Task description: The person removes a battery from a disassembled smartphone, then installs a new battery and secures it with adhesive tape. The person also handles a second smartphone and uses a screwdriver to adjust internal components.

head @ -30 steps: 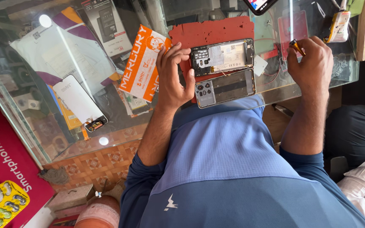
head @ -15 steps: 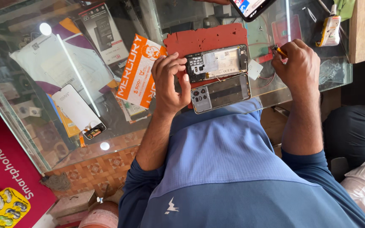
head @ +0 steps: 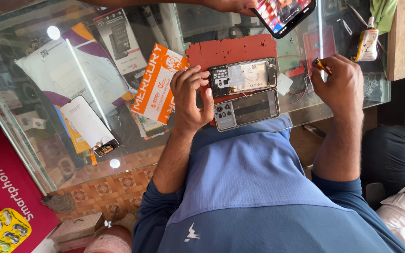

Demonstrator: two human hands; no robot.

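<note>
An opened phone (head: 242,76) with its insides showing lies on a red mat (head: 233,49) on the glass counter. Its detached back cover (head: 246,110) lies just below it, at the counter's edge. My left hand (head: 191,100) grips the left end of the opened phone, fingers curled over its edge. My right hand (head: 341,86) rests to the right of the phone, closed on a small screwdriver (head: 321,65) whose orange tip sticks out above the knuckles.
Another person's hand holds a lit phone (head: 283,13) at the top. An orange packet (head: 158,84), a white screen part (head: 87,124), a glue tube (head: 367,44) and a wooden block (head: 401,37) lie around. A red box (head: 5,187) sits lower left.
My right hand has shifted a little, staying closed on the screwdriver. The other person's lit phone has come further into view at the top. My left hand stays on the phone.
</note>
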